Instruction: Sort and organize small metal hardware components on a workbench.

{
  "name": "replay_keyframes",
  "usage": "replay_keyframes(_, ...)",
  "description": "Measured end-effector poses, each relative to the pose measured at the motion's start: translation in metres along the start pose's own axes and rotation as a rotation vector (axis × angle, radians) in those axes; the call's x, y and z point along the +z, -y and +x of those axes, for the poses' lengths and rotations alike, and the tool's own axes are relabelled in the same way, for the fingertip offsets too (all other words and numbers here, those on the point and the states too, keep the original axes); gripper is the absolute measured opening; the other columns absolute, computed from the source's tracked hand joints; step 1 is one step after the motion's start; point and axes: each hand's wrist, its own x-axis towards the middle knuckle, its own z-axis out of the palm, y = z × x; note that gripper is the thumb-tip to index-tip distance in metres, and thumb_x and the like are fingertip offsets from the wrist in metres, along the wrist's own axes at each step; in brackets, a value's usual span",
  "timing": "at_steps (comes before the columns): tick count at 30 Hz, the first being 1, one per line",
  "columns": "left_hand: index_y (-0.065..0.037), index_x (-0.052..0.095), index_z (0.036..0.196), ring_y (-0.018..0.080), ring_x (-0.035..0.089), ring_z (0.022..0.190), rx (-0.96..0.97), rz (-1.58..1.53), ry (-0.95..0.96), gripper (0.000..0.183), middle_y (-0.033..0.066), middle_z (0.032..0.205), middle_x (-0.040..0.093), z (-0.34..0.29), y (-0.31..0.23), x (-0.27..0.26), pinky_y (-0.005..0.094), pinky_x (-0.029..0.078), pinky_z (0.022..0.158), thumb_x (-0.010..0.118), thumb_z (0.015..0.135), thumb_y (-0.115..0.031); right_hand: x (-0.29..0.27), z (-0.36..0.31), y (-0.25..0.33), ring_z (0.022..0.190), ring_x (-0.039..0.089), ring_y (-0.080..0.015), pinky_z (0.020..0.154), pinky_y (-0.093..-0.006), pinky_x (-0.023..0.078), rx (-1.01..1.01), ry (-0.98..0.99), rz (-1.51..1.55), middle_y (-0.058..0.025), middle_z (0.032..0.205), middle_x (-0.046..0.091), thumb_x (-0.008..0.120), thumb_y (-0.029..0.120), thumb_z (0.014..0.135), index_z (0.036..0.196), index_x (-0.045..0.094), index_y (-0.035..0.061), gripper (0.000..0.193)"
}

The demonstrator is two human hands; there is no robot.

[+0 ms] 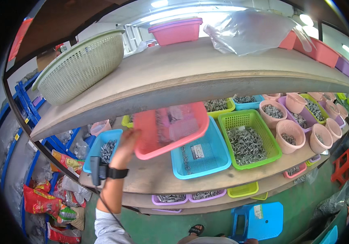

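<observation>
Left hand (126, 140) fingers clamp pink basket (170, 128) rim, tilted over blue basket (201, 156).

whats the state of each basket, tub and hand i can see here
left hand: gripping the pink basket's left rim
pink basket: held up, tilted, above the shelf
blue basket: on the shelf, few metal parts and a card inside
green basket: on the shelf, holds a pile of metal parts
round beige basket: on the top shelf, tipped on its side
blue stool: standing on the floor
right hand: not in view
</observation>
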Motion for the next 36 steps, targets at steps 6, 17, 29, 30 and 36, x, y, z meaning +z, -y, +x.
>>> replay_keyframes(6,0.002,0.054,0.074,0.0038,0.038,0.055,-0.056,0.409,-0.055,0.016,-0.0045,0.062,0.045,-0.026,-0.005,-0.075,0.0209,0.031,0.046,0.047,0.076,-0.012,0.005,-0.009,0.000,0.075,0.053,-0.0223,0.056,-0.0327,0.044,0.006,-0.014,-0.018,-0.0057,0.086,0.055,0.050,0.018,0.078,0.095,0.052,0.0064,0.021)
replay_keyframes(17,0.002,0.053,0.076,0.0052,0.042,0.054,-0.335,0.388,0.006,0.017,-0.0019,0.059,0.048,-0.073,0.122,-0.125,0.0219,0.034,0.045,0.049,0.077,-0.015,0.034,-0.013,0.014,0.078,0.052,-0.0222,0.059,-0.0329,0.044,-0.035,0.013,-0.062,-0.0065,0.088,0.055,0.050,0.019,0.077,0.097,0.051,0.0061,0.024)
replay_keyframes(29,0.002,0.050,0.098,0.0334,0.045,0.097,0.665,0.804,0.439,0.042,0.0178,0.102,0.050,-0.076,0.028,0.009,0.0425,0.033,0.085,0.061,0.068,-0.025,0.049,-0.021,0.018,0.080,0.051,-0.0220,0.062,-0.0331,0.044,-0.058,-0.001,-0.045,-0.0074,0.091,0.055,0.050,0.019,0.077,0.099,0.050,0.0057,0.026)
replay_keyframes(30,0.001,0.047,0.103,0.0321,0.042,0.102,0.696,0.865,0.535,0.047,0.0174,0.107,0.047,-0.080,0.031,0.025,0.0413,0.032,0.087,0.063,0.067,-0.025,0.049,-0.023,0.016,0.080,0.051,-0.0220,0.063,-0.0331,0.043,-0.063,-0.003,-0.046,-0.0075,0.091,0.054,0.050,0.019,0.077,0.099,0.049,0.0057,0.027)
replay_keyframes(36,0.001,0.043,0.107,0.0315,0.044,0.099,0.363,0.926,0.997,0.043,0.0180,0.102,0.049,-0.073,0.062,0.075,0.0441,0.029,0.089,0.055,0.074,-0.025,0.051,-0.035,0.007,0.081,0.051,-0.0219,0.064,-0.0332,0.043,-0.071,-0.023,-0.029,-0.0079,0.092,0.054,0.050,0.020,0.076,0.100,0.049,0.0055,0.028)
